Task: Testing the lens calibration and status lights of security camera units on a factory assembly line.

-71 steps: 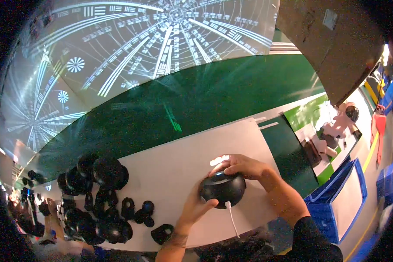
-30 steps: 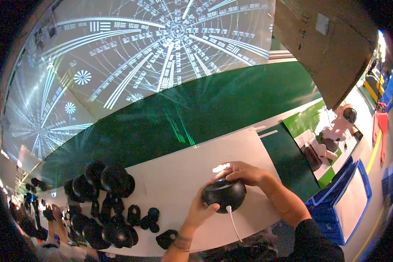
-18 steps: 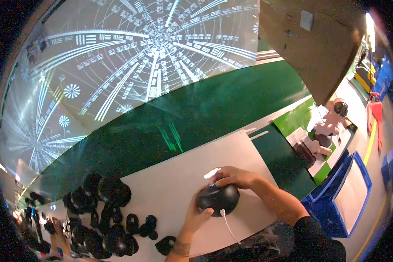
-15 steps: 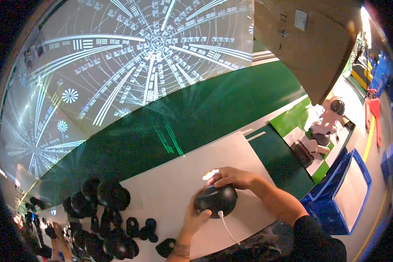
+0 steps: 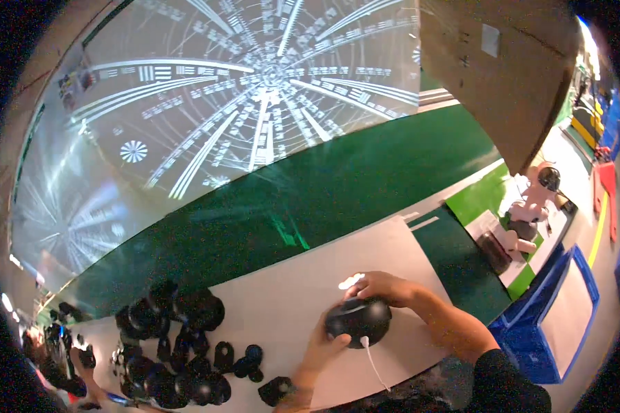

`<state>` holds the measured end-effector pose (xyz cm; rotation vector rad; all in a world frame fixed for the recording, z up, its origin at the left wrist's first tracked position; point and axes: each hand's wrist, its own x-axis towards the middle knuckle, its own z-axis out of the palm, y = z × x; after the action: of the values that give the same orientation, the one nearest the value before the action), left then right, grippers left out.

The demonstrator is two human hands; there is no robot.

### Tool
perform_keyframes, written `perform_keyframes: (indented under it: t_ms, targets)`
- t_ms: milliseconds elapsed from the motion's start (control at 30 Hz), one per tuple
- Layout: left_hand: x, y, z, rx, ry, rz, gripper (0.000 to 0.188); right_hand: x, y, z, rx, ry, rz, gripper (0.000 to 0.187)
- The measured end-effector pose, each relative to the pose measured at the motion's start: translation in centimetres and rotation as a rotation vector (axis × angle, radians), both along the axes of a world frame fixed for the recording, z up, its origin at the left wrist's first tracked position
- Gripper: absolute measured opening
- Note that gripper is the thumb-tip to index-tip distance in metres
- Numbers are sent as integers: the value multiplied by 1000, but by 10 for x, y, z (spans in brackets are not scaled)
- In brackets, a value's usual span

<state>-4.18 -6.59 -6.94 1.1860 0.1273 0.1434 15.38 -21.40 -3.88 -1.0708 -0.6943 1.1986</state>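
A round, glossy black projector [image 5: 358,322] rests over the white board, with a white cable [image 5: 375,365] plugged into its near side. My left hand [image 5: 325,347] wraps its left side, the thumb pressed on the near face. Over the top and far edge lies my right hand [image 5: 384,288], its fingers curled onto the casing. Bright light falls on the fingertips at the far side. Beyond, a white test pattern [image 5: 272,79] of rays, rings and bars shines on the wall. Its left part looks smeared.
Several black rounded units [image 5: 200,310] crowd the left of the white board [image 5: 269,279]. Another person's hand [image 5: 86,361] is at the far lower left. Blue bins [image 5: 548,323] stand at right. Pinkish-white parts [image 5: 530,206] lie beyond, below a hanging brown panel [image 5: 499,76].
The whole view has shifted, so things appear farther right and slightly lower. The wall pattern's left part has become blurrier. Both hands keep their hold on the projector.
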Motion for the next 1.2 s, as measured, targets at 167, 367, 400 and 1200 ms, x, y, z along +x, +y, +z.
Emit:
perform_keyframes:
  t_ms: [167, 367, 400, 1200]
  targets:
    - [6, 1, 6, 97, -59, -50, 94, -1, -2, 1, -36, -2, 19, 58]
    - [6, 4, 5, 69, -39, -35, 92, 1, -2, 8, -19, -76, 15, 58]
    - [6, 4, 4, 68, -39, -34, 92, 2, -2, 6, -4, -147, -7, 55]
    - [-10, 4, 21, 96, 154, 23, 74, -11, -3, 0, 49, -161, -101, 41]
